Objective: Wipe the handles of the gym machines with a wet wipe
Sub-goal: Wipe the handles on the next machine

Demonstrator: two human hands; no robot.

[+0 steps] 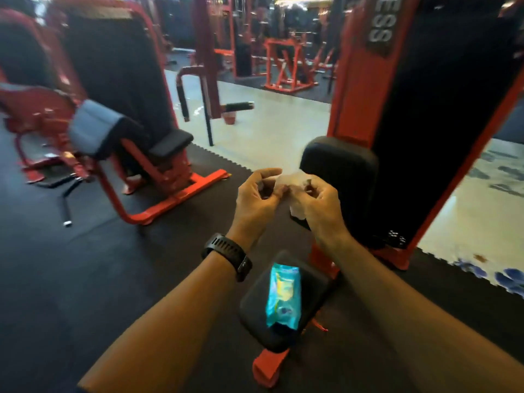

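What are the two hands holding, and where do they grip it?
A white wet wipe. The left hand pinches its left side and the right hand its right side, fingertips only; the blur hides the exact edges.

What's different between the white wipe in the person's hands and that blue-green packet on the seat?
Colour: the wet wipe is white; the packet is glossy teal with yellow print. Pose: the wet wipe is crumpled, pinched between the left hand and right hand; the packet lies flat on the black seat pad, untouched. Both are close in front of the person.
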